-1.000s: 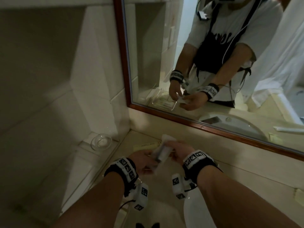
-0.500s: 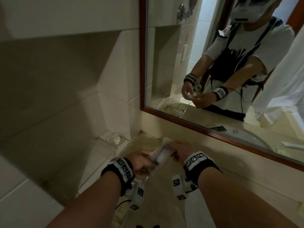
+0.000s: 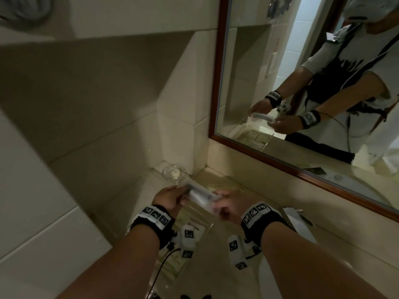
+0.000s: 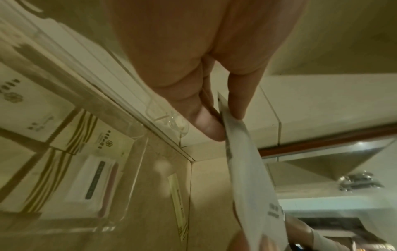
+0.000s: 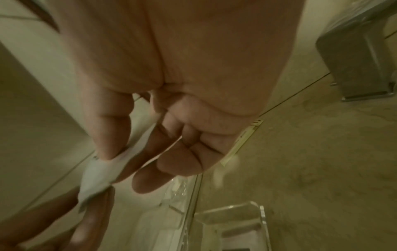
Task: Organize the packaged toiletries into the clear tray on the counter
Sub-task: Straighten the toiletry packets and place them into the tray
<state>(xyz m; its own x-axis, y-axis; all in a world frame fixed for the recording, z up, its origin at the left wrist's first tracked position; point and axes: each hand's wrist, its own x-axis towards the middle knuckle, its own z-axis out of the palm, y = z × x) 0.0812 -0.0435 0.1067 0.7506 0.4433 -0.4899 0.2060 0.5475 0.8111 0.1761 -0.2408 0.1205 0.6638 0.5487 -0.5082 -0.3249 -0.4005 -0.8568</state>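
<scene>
Currently, a flat white sealed packet (image 3: 199, 196) with small dark print is being held level above the clear tray (image 3: 203, 230), pinched at one end by the left hand (image 3: 170, 198) and at the other by the right hand (image 3: 226, 207). Cream, gold-striped packages (image 4: 79, 134) are being kept inside the tray on the counter (image 3: 336, 240).

White translucent sachet (image 3: 199, 196) with dark grey print near one end, pinched at each end. Clear tray (image 4: 120, 219), colourless. Cream boxes (image 4: 86, 135) with gold-brown diagonal stripes and a small flower emblem inside it; white packet (image 4: 94, 183) with one dark grey bar and one dusky pink bar. Black wristbands (image 3: 152, 221) with white tags in black square-code patterns. Beige marbled counter (image 5: 322, 152). Reddish-brown mirror frame (image 3: 218, 83). Clear glass dish (image 3: 173, 172), white inside.
</scene>
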